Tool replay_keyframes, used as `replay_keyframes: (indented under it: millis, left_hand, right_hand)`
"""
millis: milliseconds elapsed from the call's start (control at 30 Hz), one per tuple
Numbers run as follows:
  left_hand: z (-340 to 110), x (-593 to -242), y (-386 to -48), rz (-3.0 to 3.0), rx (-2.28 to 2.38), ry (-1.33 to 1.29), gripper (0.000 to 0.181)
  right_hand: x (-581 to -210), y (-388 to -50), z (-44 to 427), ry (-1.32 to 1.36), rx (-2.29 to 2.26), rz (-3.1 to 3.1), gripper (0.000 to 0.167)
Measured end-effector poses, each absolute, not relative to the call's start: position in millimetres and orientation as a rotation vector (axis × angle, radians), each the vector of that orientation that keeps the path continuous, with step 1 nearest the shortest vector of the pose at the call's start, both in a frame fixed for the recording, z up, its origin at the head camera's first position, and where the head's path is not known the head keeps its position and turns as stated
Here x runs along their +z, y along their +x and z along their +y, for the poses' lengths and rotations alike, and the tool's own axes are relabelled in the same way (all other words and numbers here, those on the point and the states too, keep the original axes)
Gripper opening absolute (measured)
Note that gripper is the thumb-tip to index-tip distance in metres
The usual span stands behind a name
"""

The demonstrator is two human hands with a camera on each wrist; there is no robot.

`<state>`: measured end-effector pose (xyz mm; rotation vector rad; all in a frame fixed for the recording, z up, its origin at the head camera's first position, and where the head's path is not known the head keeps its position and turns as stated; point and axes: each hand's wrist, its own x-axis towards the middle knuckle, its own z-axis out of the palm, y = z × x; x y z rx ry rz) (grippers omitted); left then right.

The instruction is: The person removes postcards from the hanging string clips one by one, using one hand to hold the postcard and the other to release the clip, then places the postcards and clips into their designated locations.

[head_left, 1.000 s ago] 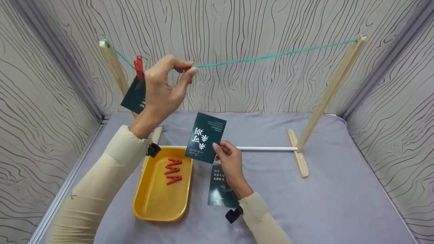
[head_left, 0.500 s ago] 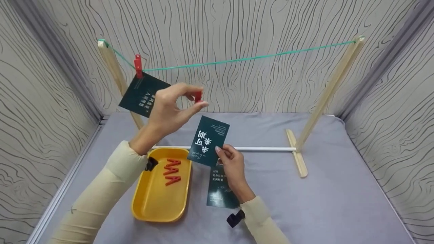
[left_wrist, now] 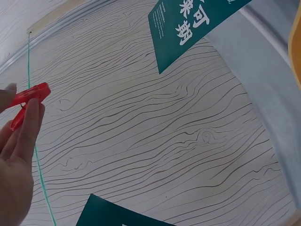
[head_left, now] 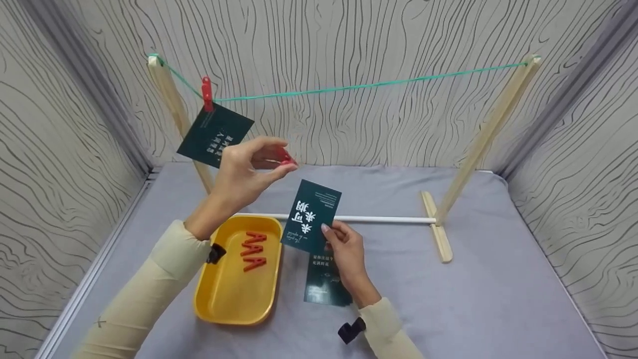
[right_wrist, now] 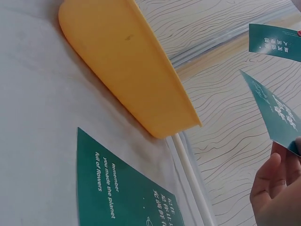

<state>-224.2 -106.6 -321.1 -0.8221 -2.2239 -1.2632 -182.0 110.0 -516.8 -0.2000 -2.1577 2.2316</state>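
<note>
Between thumb and fingers, my left hand (head_left: 244,172) pinches a red clothespin (left_wrist: 31,96), held below the green string (head_left: 349,88) and above the table. My right hand (head_left: 346,254) grips a dark green card (head_left: 311,214) with white lettering by its lower right edge, a little right of and below the left hand. Another green card (head_left: 214,134) hangs tilted from the string under a red clothespin (head_left: 207,94); the left hand covers its lower corner in the head view. On the table beneath the right hand lies a further green card (right_wrist: 122,188), partly hidden in the head view.
A yellow tray (head_left: 202,294) with 3 red clothespins (head_left: 254,251) stands left of the cards. Wooden posts, left (head_left: 172,99) and right (head_left: 486,142), carry the string. A white rod (head_left: 389,219) runs low between them. Patterned walls enclose the grey cloth-covered table.
My left hand has come down from the string with the clothespin, which has turned in its fingers. The right hand has lowered its card slightly and shifted a little right.
</note>
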Motion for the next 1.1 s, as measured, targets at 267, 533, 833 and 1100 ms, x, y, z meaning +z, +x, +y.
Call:
replay_keyframes:
  millis: [267, 533, 833, 1100]
  left_hand:
    - [-114.0, -331.7, -219.0, -2.392, -1.276, -0.697, 0.038]
    - [-119.9, -340.9, -216.2, -2.531, -1.127, -0.731, 0.036]
    - [-132.9, -362.5, -216.0, -2.658, -1.060, -0.848, 0.023]
    - [-141.6, -392.1, -209.7, -2.883, -1.035, -0.791, 0.020]
  right_hand:
    - [-521.5, -171.5, 116.3, -0.234, 2.270, -2.190, 0.032]
    - [-527.2, -167.5, 124.4, -0.319, 2.258, -2.233, 0.032]
    - [-529.6, -160.8, 137.5, -0.398, 2.246, -2.260, 0.023]
    - [-535.8, -149.7, 143.7, -0.413, 2.283, -2.333, 0.020]
